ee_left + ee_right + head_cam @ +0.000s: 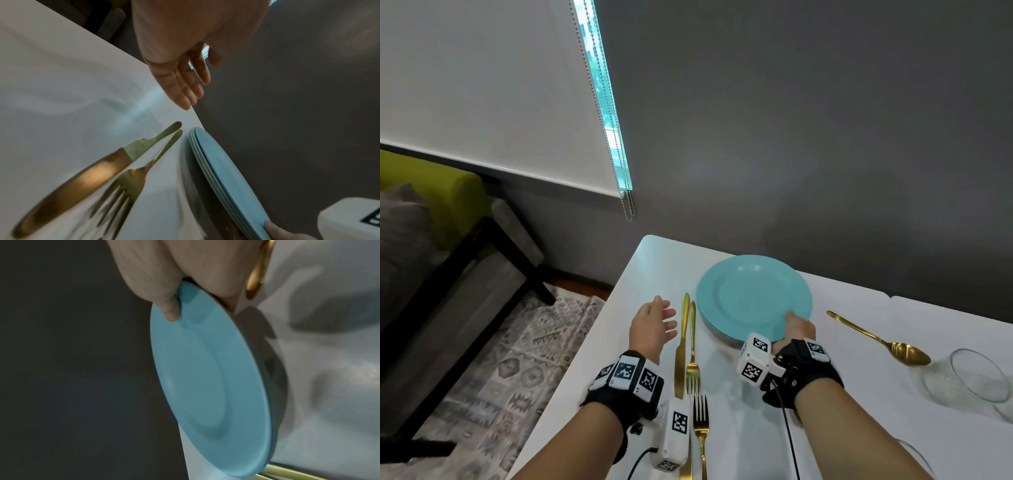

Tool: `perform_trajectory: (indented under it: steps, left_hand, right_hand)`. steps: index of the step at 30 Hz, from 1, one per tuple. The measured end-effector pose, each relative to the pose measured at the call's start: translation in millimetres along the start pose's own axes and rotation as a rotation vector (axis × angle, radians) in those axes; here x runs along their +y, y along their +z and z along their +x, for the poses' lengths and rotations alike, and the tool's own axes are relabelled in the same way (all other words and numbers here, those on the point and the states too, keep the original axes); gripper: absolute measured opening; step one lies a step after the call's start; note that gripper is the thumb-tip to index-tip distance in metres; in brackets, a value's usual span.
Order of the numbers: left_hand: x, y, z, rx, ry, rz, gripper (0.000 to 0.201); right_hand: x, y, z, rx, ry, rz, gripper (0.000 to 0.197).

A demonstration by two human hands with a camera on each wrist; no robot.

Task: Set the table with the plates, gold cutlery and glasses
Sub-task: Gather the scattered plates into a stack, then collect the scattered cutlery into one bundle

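Observation:
A stack of turquoise plates (753,298) (222,172) (205,378) sits near the far edge of the white table (739,404). My right hand (796,325) (174,293) grips its near rim, thumb on top, the near side lifted slightly. My left hand (657,318) (185,81) hovers open just left of the cutlery, holding nothing. A gold knife (681,346) (82,175) and gold fork (692,353) (131,177) lie side by side left of the plates. A second gold fork (701,431) lies nearer me. A gold spoon (880,339) lies right of the plates.
A clear glass (965,377) stands at the right, with the rim of another glass (914,452) nearer me. The table's left edge (599,325) drops to a patterned rug (500,359). A dark wall runs behind the table; a bench stands at the left.

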State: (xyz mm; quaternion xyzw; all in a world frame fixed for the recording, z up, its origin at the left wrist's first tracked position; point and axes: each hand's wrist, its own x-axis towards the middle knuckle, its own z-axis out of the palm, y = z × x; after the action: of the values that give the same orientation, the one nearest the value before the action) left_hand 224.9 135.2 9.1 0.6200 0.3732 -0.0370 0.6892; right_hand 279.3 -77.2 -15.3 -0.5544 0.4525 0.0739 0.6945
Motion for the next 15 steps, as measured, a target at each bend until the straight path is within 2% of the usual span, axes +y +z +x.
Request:
perform_trajectory:
  steps: [3,5,9,12,14,15]
  left_hand:
    - [1.1,0.2,-1.6,-0.004,0.02,0.006,0.026]
    - [0.4,-0.2,-2.0,0.0,0.024,0.004,0.021]
    - [-6.0,-2.1,-4.7,0.005,0.014,0.02,0.018]
    - [-6.9,-1.0,-5.3,0.003,0.014,0.033,0.019]
    - [-7.4,0.3,-5.5,0.0,0.013,0.035,0.019]
    - [-7.7,0.7,-5.9,0.001,0.011,0.039,0.019]
  right_hand:
    - [11.1,2.6,10.0,-0.012,0.01,-0.037,0.048]
    - [12.3,4.3,11.2,0.001,0.03,-0.074,0.045]
    - [9.1,2.2,-8.2,-0.139,0.087,-0.147,0.046]
    - [4.5,1.7,-29.4,-0.134,0.157,-0.045,0.043]
    - [5.8,0.5,-40.5,-0.11,0.094,-0.148,0.036]
    - [3.3,1.0,-45.1,-0.175,0.101,-0.167,0.035]
